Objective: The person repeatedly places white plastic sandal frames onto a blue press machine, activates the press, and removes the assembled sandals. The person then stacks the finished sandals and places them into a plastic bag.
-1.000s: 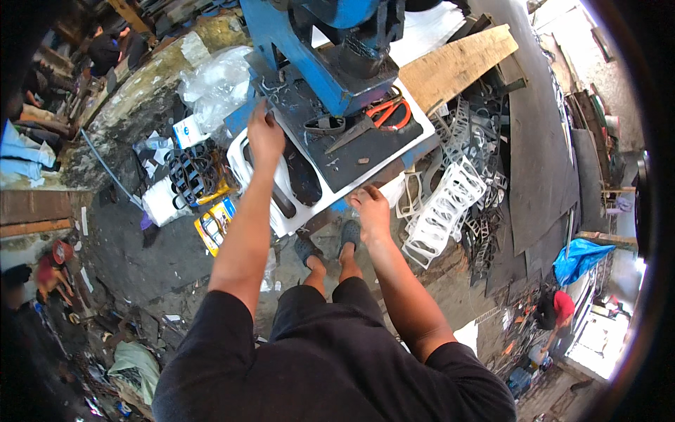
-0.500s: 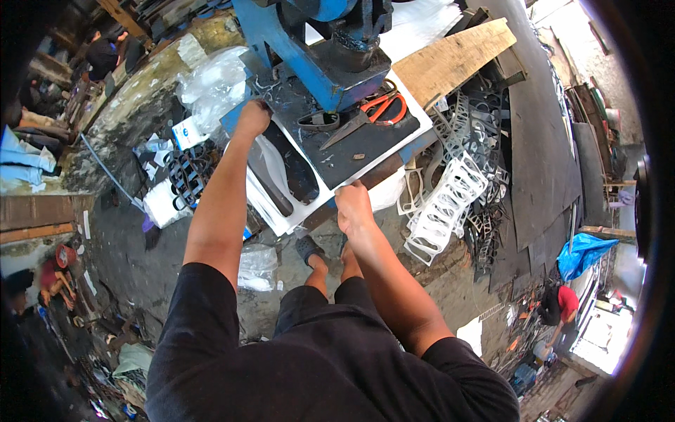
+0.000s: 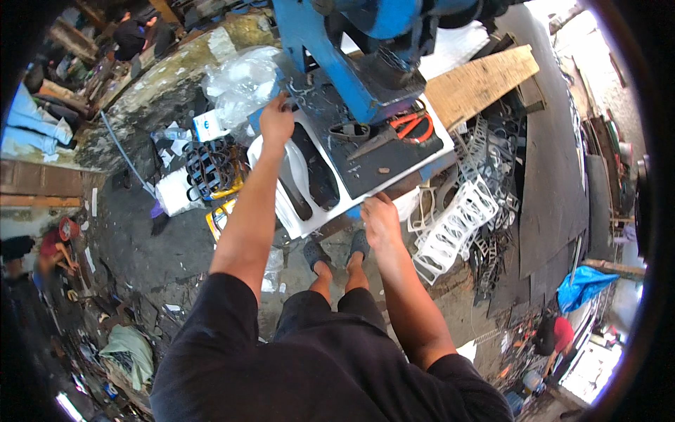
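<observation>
A white sheet (image 3: 334,212) with long sole-shaped openings lies on the work surface under the blue press (image 3: 337,63). At its far left end my left hand (image 3: 276,125) is closed, fingers bent at the sheet's edge; the fingertips are partly hidden. My right hand (image 3: 380,219) pinches the sheet's near edge, its fingers curled together. Between and beyond the hands is a dark board (image 3: 397,163), bearing scissors (image 3: 411,126) with orange handles and a black oval ring (image 3: 349,131). A narrow white strip (image 3: 298,167) runs between the sheet's openings.
A wooden plank (image 3: 485,81) lies at the right of the press. White cut-out strap pieces (image 3: 457,228) are heaped below it. Clear plastic bags (image 3: 239,81) and black strap pieces (image 3: 211,169) sit at the left. A person in red (image 3: 562,334) is at the far right.
The whole view has shifted, so the bench appears farther right. My left hand sits slightly farther back along the sheet's end. The right hand stays at the near edge.
</observation>
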Demonstrator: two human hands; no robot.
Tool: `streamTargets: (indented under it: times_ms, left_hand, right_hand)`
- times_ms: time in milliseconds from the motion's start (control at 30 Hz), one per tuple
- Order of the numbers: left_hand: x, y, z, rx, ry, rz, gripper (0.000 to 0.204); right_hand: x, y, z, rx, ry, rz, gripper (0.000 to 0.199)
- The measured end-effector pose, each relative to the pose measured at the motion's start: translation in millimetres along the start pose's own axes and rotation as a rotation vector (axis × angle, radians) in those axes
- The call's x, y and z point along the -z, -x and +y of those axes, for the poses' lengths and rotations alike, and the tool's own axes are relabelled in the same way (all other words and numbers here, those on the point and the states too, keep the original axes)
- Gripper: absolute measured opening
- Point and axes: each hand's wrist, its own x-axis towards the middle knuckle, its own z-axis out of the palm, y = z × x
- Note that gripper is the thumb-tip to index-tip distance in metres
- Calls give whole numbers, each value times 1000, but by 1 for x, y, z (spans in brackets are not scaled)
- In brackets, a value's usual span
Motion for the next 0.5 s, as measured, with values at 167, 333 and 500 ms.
streamTargets:
  times_ms: [167, 333, 500]
  left_hand:
    - [-23, 72, 15, 592, 398, -97, 34]
    - [-17, 85, 39, 799, 746, -193, 35]
    - [-19, 86, 35, 616, 656, -174, 42]
  right_hand:
    - [16, -13, -1, 38, -62, 58, 22]
    - [23, -26, 4, 38, -28, 96, 27]
    - [25, -3, 6, 649, 719, 150, 46]
